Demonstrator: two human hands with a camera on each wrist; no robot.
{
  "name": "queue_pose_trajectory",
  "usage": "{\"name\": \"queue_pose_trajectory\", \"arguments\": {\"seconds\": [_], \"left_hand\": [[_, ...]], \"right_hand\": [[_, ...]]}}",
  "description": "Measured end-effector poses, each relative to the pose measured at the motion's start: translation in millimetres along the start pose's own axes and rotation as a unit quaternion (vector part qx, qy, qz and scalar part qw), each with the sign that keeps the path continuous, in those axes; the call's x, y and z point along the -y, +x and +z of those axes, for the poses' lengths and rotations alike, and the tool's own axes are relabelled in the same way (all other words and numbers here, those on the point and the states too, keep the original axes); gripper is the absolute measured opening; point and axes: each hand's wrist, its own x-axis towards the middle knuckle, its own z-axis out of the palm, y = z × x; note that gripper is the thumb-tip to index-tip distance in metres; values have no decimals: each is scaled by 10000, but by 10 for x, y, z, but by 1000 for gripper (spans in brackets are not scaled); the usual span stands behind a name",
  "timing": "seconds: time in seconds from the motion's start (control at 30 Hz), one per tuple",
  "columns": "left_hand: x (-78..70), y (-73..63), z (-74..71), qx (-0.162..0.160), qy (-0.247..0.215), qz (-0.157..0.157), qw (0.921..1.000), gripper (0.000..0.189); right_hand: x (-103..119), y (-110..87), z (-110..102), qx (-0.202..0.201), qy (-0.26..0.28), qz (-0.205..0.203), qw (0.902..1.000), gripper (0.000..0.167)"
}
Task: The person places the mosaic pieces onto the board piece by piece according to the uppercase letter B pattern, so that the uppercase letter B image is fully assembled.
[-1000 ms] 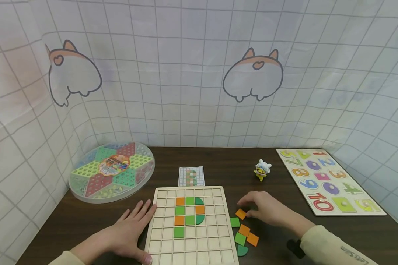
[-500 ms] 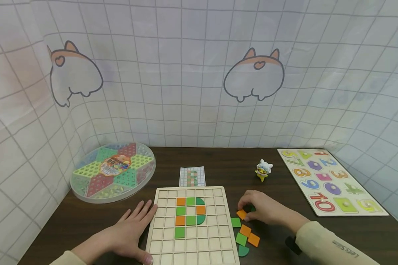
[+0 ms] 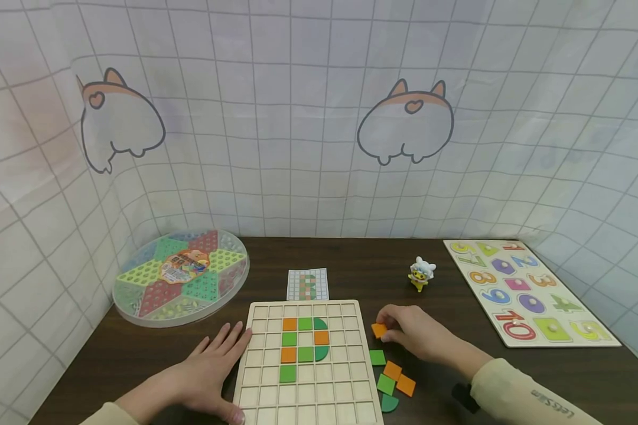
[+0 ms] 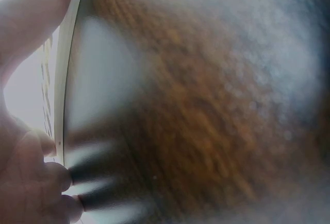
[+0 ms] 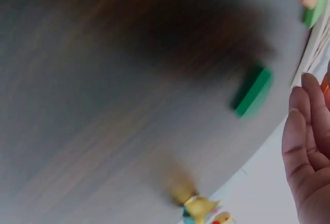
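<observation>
A wooden grid board [image 3: 341,391] bears green and orange square tiles and two dark-green curved pieces in its cells. My left hand [image 3: 208,372] lies along the board's left edge, fingers spread, thumb on its lower left corner. My right hand [image 3: 417,332], just right of the board, pinches an orange square tile [image 3: 378,331] between thumb and fingers. Below it lie loose pieces: a green square tile [image 3: 377,358], two orange tiles [image 3: 406,385], another green tile [image 3: 386,384] and a dark-green curved piece [image 3: 389,403]. The right wrist view shows another dark-green piece [image 5: 255,92] near that hand.
A small printed pattern card [image 3: 307,284] lies behind the board. Farther right stands a little figurine [image 3: 420,274], with a number puzzle board [image 3: 529,295] beyond it. At the left is a round Chinese checkers board [image 3: 183,277]. A grid-patterned curtain [image 3: 298,147] hangs behind the dark table.
My right hand has closed its fingers on the orange tile and moved it slightly left and away from me, nearer the board's edge. My left hand has stayed in place.
</observation>
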Motion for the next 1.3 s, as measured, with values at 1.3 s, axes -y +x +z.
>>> {"name": "queue_pose_trajectory", "arguments": {"seconds": [1.3], "left_hand": [[-8, -7, 3, -14, -31, -17, 10000, 143]], "right_hand": [[1036, 283, 575, 476, 1312, -368, 9895, 17]]}}
